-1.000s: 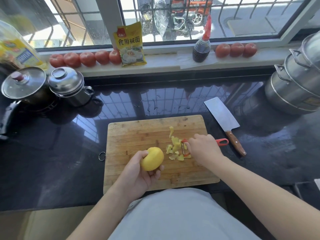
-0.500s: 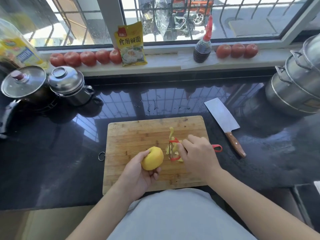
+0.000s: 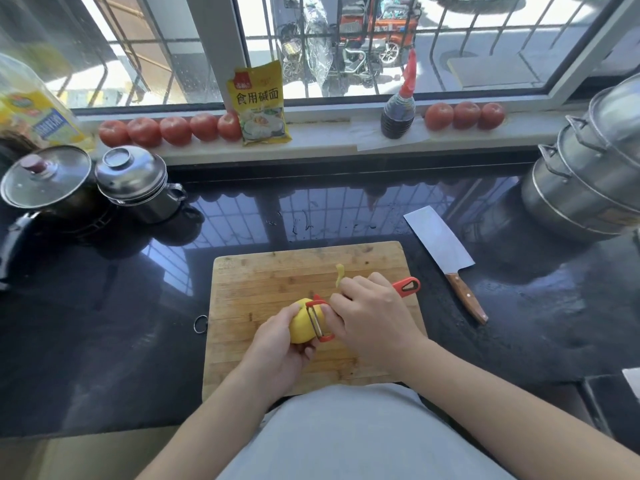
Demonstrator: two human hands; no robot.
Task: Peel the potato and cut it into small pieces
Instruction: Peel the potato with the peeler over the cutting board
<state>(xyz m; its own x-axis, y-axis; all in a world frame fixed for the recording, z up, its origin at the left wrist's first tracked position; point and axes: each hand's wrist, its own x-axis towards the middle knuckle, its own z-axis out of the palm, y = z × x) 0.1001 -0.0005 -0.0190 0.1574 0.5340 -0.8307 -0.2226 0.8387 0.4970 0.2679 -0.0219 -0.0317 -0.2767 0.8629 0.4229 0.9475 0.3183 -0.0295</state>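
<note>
the potato (image 3: 300, 322), yellow and mostly bare of skin, is being held just above the near middle of the wooden cutting board (image 3: 263, 275); the left hand (image 3: 277, 344) is cupping it from below and behind, fingers curled round it; the right hand (image 3: 370, 317) is gripping the red-handled peeler (image 3: 320, 320), whose blade is lying against the potato's right face while the looped end of its handle is sticking out past the knuckles to the right; a curl of peel (image 3: 340, 274) is lying on the board just beyond the right hand, and more scraps may be sitting under that hand, though it is hiding them; a cleaver (image 3: 441, 247) with a wooden handle is lying on the dark countertop (image 3: 104, 341) right of the board, apart from it; two lidded pots (image 3: 131, 183) are standing at the far left and stacked steel steamers (image 3: 588, 174) at the far right; tomatoes (image 3: 175, 130) are lining the windowsill on either side of a yellow packet (image 3: 259, 105) and a dark sauce bottle (image 3: 398, 112).
</note>
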